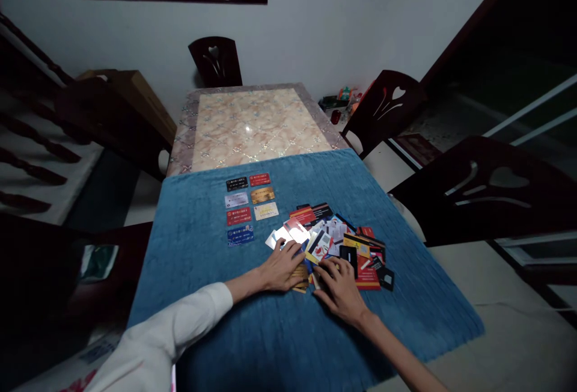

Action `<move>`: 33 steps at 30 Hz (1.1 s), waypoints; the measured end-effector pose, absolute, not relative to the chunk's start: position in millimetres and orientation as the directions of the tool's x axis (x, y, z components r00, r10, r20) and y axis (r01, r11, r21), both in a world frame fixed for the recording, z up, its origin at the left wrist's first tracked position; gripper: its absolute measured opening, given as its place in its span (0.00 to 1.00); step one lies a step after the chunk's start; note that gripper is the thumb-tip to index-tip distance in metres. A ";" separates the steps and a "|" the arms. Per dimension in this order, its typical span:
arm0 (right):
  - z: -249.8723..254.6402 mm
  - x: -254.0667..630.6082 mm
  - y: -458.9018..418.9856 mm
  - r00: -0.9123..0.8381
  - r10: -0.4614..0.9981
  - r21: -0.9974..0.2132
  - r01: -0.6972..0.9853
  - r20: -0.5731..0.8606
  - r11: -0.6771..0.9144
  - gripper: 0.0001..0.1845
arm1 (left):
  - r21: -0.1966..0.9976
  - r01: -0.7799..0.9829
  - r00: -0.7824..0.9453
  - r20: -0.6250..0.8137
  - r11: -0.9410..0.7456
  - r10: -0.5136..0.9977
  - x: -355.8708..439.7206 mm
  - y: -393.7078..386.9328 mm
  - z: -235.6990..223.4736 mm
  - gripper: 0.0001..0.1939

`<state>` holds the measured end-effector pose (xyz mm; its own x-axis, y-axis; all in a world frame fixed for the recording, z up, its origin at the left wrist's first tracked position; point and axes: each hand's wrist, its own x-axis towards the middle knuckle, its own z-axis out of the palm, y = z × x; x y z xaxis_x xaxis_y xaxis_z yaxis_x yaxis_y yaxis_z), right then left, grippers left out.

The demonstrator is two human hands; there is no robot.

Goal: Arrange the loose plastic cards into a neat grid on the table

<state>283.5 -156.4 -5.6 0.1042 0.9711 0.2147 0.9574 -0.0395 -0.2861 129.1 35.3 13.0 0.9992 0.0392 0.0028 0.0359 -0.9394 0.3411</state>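
Observation:
A loose pile of plastic cards (333, 235) in red, white, yellow and black lies on the blue cloth. My left hand (283, 266) rests on the pile's left side, fingers spread over white and gold cards. Beside it, my right hand (340, 288) lies at the near edge, fingers apart and bent on the cards; what is under its fingertips is hidden. To the left, several cards are laid in two columns, among them a black card (237, 184), a gold card (262, 195) and a blue card (240, 235).
The blue cloth (193, 296) covers the near part of a table with a patterned top (252, 121). Dark wooden chairs stand around it, one at the far end (219, 64) and one at the right (383, 109). A cardboard box (144, 100) stands at the left.

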 end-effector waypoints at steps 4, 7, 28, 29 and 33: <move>-8.9 272.2 -150.8 0.100 0.976 -0.289 0.957 0.195 -0.041 0.26 | 0.343 0.019 1.000 -0.028 -0.939 0.010 109.3 36.3 8.3 0.34; -10.2 267.2 -144.7 0.083 0.976 -0.274 0.961 0.200 -0.026 0.25 | 0.319 0.022 0.997 -0.080 -0.947 -0.003 99.8 37.8 8.0 0.35; 3.7 286.1 -131.0 -0.064 0.978 -0.297 0.947 0.198 0.122 0.19 | 0.335 0.104 0.993 -0.089 -0.937 0.078 111.2 22.6 19.7 0.15; 5.0 286.0 -131.0 -0.067 0.976 -0.296 0.947 0.206 0.128 0.18 | 0.339 0.099 0.994 -0.082 -0.936 0.075 110.5 23.4 20.0 0.14; 7.3 285.8 -131.3 -0.081 0.967 -0.295 0.943 0.243 0.153 0.16 | 0.352 0.066 0.997 -0.052 -0.934 0.051 107.6 26.8 19.5 0.12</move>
<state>285.8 -131.3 7.3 -0.0805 0.9666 0.2434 0.9433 0.1528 -0.2946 107.6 26.8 19.5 0.9973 0.0506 -0.0524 0.0658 -0.9339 0.3515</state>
